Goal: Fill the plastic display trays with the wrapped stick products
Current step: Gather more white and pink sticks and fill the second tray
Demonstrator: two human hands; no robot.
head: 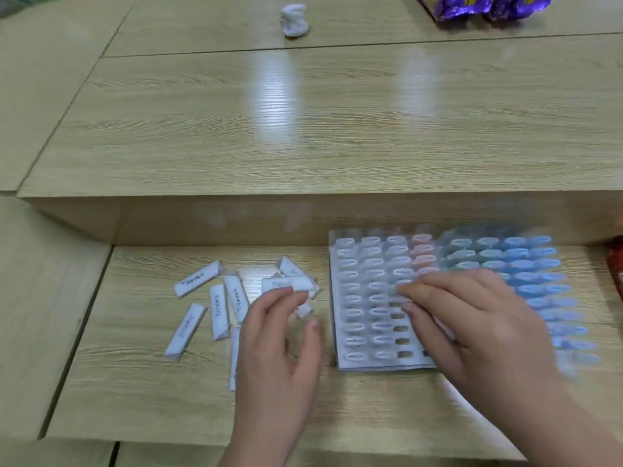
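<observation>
A clear plastic display tray (350,360) lies on the lower wooden desk, most of its slots holding white-wrapped sticks; a few slots near its front middle are dark and bare. A second tray (546,264) with blue-wrapped sticks adjoins it on the right, blurred. Several loose white wrapped sticks (197,282) lie scattered left of the tray. My left hand (279,348) pinches one white stick (296,284) between thumb and fingertips beside the tray's left edge. My right hand (472,318) rests flat on the trays, fingers spread, covering part of both.
A raised wooden shelf (303,129) runs behind the work area. A crumpled white wad (294,21) and purple foil bags (478,6) sit at the far back. A red-orange package (617,267) shows at the right edge.
</observation>
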